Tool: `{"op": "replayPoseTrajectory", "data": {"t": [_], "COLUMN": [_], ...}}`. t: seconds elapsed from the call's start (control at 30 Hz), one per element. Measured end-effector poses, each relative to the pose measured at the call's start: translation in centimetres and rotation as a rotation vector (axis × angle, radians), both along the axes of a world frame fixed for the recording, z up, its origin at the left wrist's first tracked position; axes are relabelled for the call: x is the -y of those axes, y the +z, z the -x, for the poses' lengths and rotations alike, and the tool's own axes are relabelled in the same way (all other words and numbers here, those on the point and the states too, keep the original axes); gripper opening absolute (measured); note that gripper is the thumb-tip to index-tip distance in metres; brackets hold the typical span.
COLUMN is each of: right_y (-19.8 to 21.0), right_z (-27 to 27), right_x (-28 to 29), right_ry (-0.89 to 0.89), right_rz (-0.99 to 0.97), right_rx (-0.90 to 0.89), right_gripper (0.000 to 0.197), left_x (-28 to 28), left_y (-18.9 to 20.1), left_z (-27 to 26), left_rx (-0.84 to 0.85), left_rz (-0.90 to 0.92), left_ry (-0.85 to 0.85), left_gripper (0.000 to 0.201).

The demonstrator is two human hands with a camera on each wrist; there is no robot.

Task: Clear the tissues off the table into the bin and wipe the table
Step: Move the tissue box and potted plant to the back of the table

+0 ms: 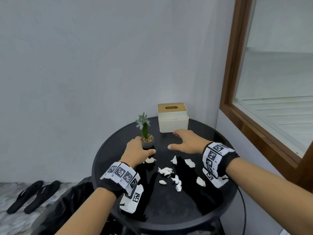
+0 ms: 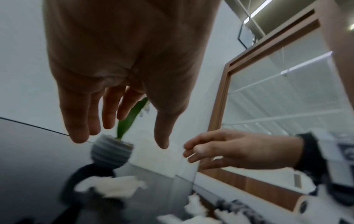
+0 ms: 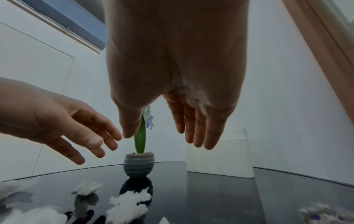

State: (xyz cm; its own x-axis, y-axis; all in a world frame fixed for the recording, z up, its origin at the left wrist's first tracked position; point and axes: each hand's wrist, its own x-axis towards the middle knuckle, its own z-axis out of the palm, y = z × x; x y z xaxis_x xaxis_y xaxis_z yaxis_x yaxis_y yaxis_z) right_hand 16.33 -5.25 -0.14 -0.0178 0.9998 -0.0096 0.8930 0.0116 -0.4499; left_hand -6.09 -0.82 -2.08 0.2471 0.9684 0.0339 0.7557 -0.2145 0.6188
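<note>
Several crumpled white tissues [image 1: 165, 171] lie scattered across the middle of the round black table [image 1: 169, 211]; one tissue [image 1: 149, 160] sits just under my left thumb. My left hand [image 1: 139, 149] hovers open beside the small plant pot, holding nothing. My right hand [image 1: 177, 140] hovers open in front of the tissue box, fingers spread, also holding nothing. In the left wrist view my left hand [image 2: 122, 136] hangs above a tissue [image 2: 113, 188]. The right wrist view has my right hand [image 3: 164, 136] above the table, with tissues [image 3: 128, 203] below it.
A grey pot with a green plant [image 1: 147, 144] and a cream tissue box [image 1: 172, 119] stand at the table's far side. A black bin bag [image 1: 67, 206] sits on the floor left of the table, by black slippers [image 1: 32, 195]. A wood-framed window [image 1: 237, 99] is on the right.
</note>
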Motion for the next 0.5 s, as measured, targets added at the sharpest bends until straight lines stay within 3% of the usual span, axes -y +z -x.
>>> {"op": "replayPoseTrajectory", "data": {"t": [0.27, 0.5], "right_y": [-0.2, -0.2], "right_z": [0.7, 0.4], "right_x": [-0.9, -1.5], "right_ry": [0.009, 0.008], "right_rz": [0.009, 0.004], "right_rx": [0.000, 0.000], "right_gripper": [0.080, 0.076], "left_x": [-4.0, -5.9], "left_y": [-1.2, -1.7], "left_z": [1.3, 0.3], "left_rx": [-0.076, -0.078], "left_rz": [0.036, 0.065], "left_ry": [-0.002, -0.042], "left_gripper": [0.093, 0.077]}}
